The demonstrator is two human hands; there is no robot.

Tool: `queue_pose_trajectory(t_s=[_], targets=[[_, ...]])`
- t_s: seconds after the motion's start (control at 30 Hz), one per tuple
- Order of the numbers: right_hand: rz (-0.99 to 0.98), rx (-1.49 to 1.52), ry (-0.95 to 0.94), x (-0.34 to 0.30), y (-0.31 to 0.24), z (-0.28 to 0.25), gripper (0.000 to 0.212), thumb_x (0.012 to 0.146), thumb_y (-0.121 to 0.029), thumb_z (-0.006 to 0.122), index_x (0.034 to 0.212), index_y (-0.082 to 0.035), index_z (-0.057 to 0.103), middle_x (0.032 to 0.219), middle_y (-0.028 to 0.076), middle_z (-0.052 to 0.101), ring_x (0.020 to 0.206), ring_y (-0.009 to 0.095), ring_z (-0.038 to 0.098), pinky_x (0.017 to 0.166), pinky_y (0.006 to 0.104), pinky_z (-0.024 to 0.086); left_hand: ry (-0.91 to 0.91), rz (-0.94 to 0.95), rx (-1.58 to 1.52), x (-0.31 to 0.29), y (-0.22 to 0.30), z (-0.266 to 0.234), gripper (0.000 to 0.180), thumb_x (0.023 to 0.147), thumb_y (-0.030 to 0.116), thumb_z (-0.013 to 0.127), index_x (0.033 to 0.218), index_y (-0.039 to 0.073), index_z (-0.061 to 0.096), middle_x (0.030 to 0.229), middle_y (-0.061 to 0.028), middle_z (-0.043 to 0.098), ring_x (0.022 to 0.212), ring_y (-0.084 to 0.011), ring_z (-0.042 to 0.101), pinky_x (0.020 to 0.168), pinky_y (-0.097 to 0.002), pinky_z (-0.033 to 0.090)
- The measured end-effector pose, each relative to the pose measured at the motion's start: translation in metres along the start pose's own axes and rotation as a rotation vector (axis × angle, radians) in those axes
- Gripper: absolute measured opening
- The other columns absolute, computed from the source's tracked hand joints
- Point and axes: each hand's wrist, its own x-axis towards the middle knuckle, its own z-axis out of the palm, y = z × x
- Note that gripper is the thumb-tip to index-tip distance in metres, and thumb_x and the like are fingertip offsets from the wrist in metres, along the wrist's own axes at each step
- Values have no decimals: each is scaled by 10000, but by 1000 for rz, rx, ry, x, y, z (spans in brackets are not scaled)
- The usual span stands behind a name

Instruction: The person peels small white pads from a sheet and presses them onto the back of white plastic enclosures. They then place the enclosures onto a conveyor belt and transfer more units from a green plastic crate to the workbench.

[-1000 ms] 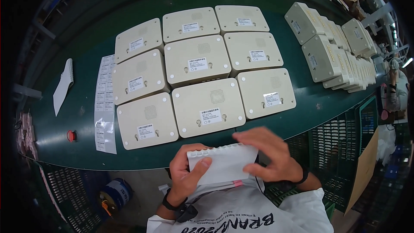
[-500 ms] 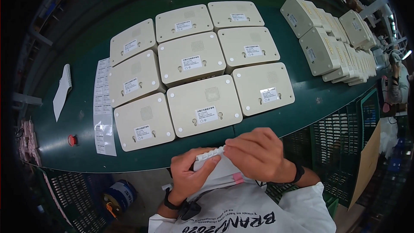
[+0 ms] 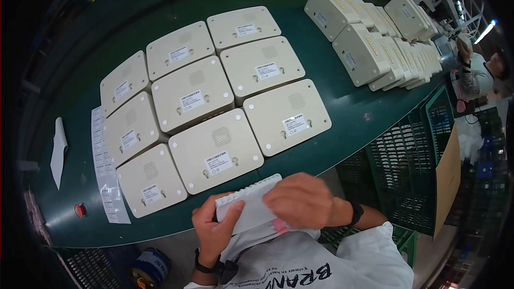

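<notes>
My left hand (image 3: pixel 217 225) grips a white sheet (image 3: pixel 254 211) at its left end, with the thumb on top. A row of small round white pads runs along the sheet's upper edge. My right hand (image 3: pixel 302 203), slightly smeared by motion, is in front of the sheet's right part with its fingers curled together. Whatever it may hold is hidden. Beyond my hands, several cream boxes (image 3: pixel 243 144) lie in rows on the green table (image 3: pixel 342 118), each with a white label, keyhole slots and a perforated patch. Some have round white pads at their corners.
A partly used label sheet (image 3: pixel 113 198) lies left of the boxes, with another white pad sheet (image 3: pixel 59 152) and a red round object (image 3: pixel 80 211) farther left. More cream boxes (image 3: pixel 358 56) stand in rows at right. Green crates (image 3: pixel 407 155) and cardboard (image 3: pixel 448 182) are below the table's right edge.
The view has turned, so the boxes sit farther left. My right hand has come away from the sheet's pad edge and moved down in front of it; more of the sheet's face shows.
</notes>
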Motion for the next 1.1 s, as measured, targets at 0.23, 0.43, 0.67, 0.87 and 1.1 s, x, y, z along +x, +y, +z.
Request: queue_pose_trajectory(t_s=[0.23,0.43,0.67,0.87,1.1], targets=[[365,-109,101,10,27,-43,163,823,7,725,951,-3,625,1019,116,707,847,204,671,704,293,529,-31,9,7,9,-2,3,203,814,40,791,974,-50,702,778,-51,716,677,-57,631,603,-203,488],[687,-104,113,4,60,-80,82,893,-15,669,962,19,642,1151,139,667,872,176,659,728,279,526,-39,2,-61,13,-8,2,202,812,41,792,970,-48,703,786,-56,719,688,-62,638,612,-208,495],[674,-110,50,2,64,-70,62,911,-24,663,952,23,663,1167,134,666,860,181,661,733,285,534,-54,68,-38,14,-11,3,201,810,32,789,973,-47,702,849,-82,734,727,-80,655,652,-221,511],[482,-357,37,0,64,-66,103,849,27,706,943,25,664,1081,151,693,803,237,677,694,300,543,-76,69,-31,14,-11,1,204,812,29,787,978,-50,698,871,-97,741,745,-91,668,669,-227,519],[313,-642,-25,-1,56,-57,168,813,56,719,968,38,659,1050,174,697,791,288,680,680,329,555,-92,91,-14,13,-12,0,207,813,27,786,983,-50,696,881,-109,744,747,-102,679,670,-230,524]])
